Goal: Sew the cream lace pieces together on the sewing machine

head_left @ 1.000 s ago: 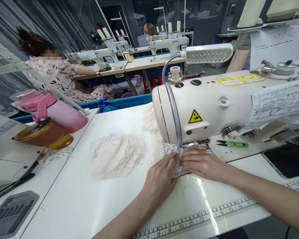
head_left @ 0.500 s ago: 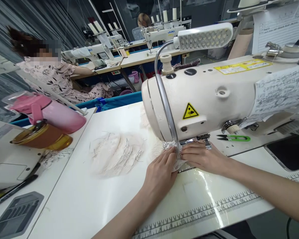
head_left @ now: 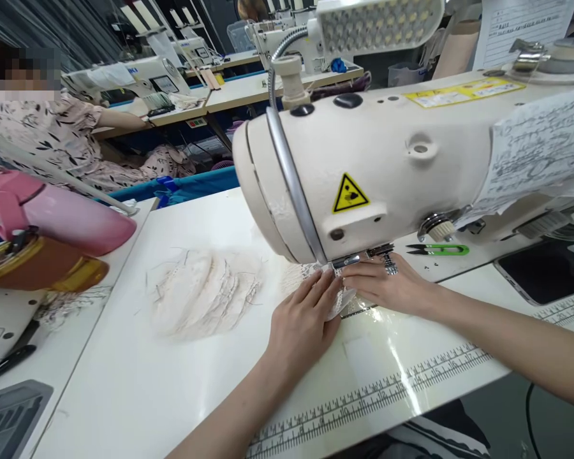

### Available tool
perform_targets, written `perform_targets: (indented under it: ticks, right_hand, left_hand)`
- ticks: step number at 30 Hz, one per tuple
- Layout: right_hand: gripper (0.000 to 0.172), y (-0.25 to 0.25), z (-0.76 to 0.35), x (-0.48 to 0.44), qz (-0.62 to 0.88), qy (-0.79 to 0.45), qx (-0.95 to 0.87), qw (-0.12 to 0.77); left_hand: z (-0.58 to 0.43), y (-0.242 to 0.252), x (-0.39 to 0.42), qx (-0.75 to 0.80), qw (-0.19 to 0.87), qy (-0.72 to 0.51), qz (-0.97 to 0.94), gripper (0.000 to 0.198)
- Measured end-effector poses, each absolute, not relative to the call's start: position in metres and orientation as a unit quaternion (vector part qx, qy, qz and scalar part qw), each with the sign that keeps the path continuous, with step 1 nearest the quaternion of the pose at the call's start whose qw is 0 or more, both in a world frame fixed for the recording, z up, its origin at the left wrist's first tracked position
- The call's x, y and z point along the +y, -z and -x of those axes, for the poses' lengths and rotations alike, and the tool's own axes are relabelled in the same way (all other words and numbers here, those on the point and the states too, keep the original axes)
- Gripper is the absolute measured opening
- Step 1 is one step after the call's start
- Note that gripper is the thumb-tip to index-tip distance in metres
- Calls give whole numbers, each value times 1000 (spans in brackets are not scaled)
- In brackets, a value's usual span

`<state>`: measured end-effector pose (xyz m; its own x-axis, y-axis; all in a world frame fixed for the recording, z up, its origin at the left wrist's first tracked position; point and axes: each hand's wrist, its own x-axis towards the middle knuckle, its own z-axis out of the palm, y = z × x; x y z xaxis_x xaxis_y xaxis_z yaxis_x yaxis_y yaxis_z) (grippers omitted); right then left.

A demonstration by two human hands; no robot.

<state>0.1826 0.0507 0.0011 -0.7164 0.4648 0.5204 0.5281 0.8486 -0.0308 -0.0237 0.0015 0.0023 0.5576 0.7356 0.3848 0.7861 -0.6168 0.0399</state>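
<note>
A cream sewing machine (head_left: 363,166) spans the right side, its head over a piece of pale lace fabric (head_left: 296,275). My left hand (head_left: 302,319) lies on the lace left of the presser area, fingers stretched forward and a little apart. My right hand (head_left: 392,285) is at the lace's right edge, under the machine arm; its fingers are close together and the tips are partly hidden. The needle is hidden behind the machine head. To the left, a stack of pale lace pieces (head_left: 205,293) with loose threads rests on the white table (head_left: 138,382).
Green thread snips (head_left: 442,250) and a dark phone (head_left: 550,271) lie at the right. A ruler strip (head_left: 373,398) runs along the front edge. A pink bottle (head_left: 81,213) and an amber cup (head_left: 43,264) stand left. Beyond sits a person in a patterned garment (head_left: 71,140).
The view has shifted, so the machine appears larger and most things sit further left. Both hands remain at the lace, with the left fingers now spread slightly more.
</note>
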Motion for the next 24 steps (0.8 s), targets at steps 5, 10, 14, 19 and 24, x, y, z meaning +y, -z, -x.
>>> perform_targets:
  ticks: [5, 10, 14, 19, 24]
  right_hand:
    - [36, -7, -183, 44, 302, 101, -907, 275]
    - [26, -5, -184, 44, 316, 116, -908, 247]
    - [25, -5, -182, 45, 327, 154, -897, 253]
    - [29, -11, -177, 44, 319, 213, -885, 265]
    - [26, -5, -178, 42, 324, 244, -873, 272]
  left_hand:
    - [22, -2, 3, -436, 53, 187, 879, 42]
    - [22, 0, 5, -444, 45, 191, 874, 41]
    - [22, 0, 7, -443, 56, 188, 875, 42]
    - [25, 1, 8, -444, 68, 173, 877, 44]
    - [28, 4, 7, -380, 97, 189, 900, 38]
